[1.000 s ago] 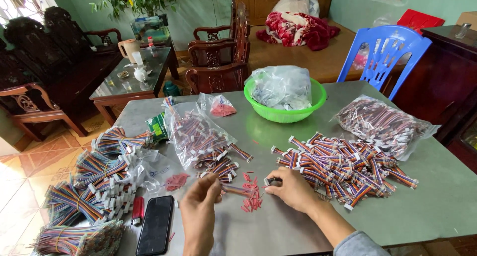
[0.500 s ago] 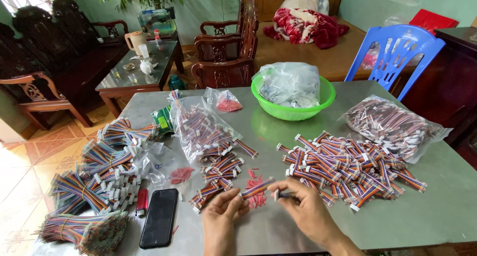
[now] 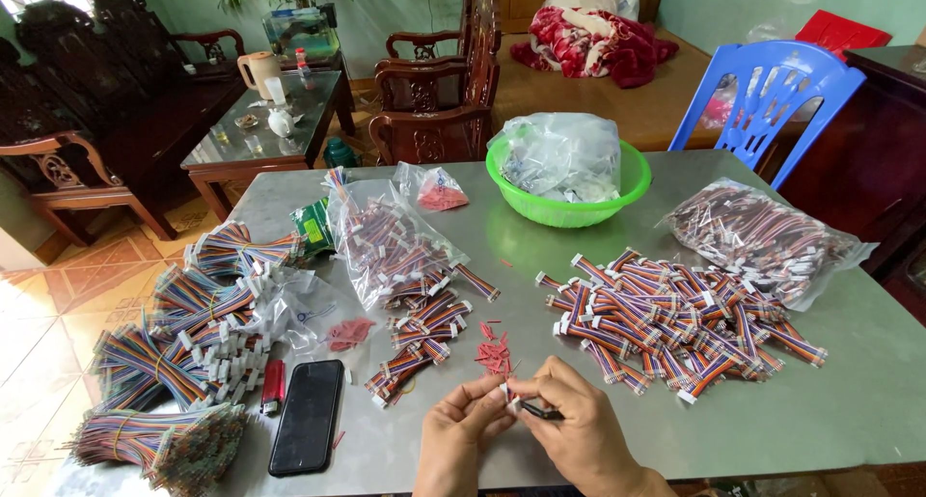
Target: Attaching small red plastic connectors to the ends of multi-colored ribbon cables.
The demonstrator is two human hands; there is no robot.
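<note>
My left hand (image 3: 461, 437) and my right hand (image 3: 577, 429) meet at the near edge of the grey table (image 3: 868, 400). Between their fingertips they pinch a small white connector with a short dark wire (image 3: 526, 407). Just beyond the fingers lies a little heap of red pieces (image 3: 494, 350). A large pile of short multicoloured cables with white plugs (image 3: 675, 318) spreads to the right of my hands. Small bundles of the same cables (image 3: 420, 338) lie to the left, spilling from a clear bag (image 3: 386, 246).
A black phone (image 3: 307, 415) and a red lighter (image 3: 273, 385) lie at the near left beside long rainbow ribbon cables (image 3: 183, 333). A green bowl holding plastic bags (image 3: 567, 174) stands at the back, a full clear bag (image 3: 762, 236) at the right. A blue chair (image 3: 772, 96) and wooden chairs (image 3: 434, 82) stand behind.
Both hands have drawn back toward the near table edge and closed together on a small connector; the view has tilted down slightly.
</note>
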